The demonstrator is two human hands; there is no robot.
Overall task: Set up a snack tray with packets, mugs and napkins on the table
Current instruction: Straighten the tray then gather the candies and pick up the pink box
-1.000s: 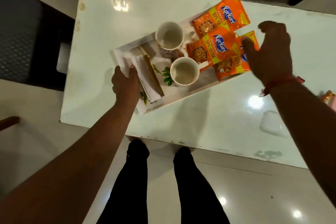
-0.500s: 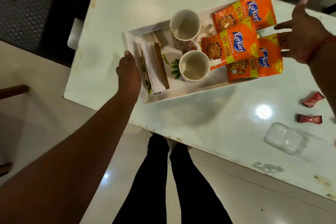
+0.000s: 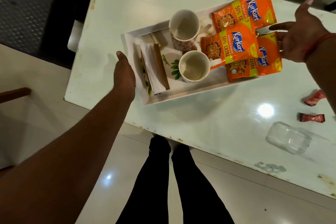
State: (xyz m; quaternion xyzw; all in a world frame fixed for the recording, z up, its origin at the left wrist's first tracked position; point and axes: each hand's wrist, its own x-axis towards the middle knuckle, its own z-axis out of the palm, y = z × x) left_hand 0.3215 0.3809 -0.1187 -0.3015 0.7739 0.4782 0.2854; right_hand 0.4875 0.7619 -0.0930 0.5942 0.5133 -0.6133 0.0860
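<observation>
L hand (image 3: 124,73) flat open beside tray (image 3: 181,94) on bench (image 3: 200,123), R hand (image 3: 298,36) spread open by packets (image 3: 234,47), holding nothing

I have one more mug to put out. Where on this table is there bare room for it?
Bare patches on the white table: the far-left stretch beyond the white tray, and the near strip between the tray and the clear plastic container. The tray is crowded with two white mugs, napkins and three orange snack packets. Two red candy wrappers take the right edge.

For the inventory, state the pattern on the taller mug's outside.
The taller mug is white with small red floral prints, seen in the head view.
</observation>
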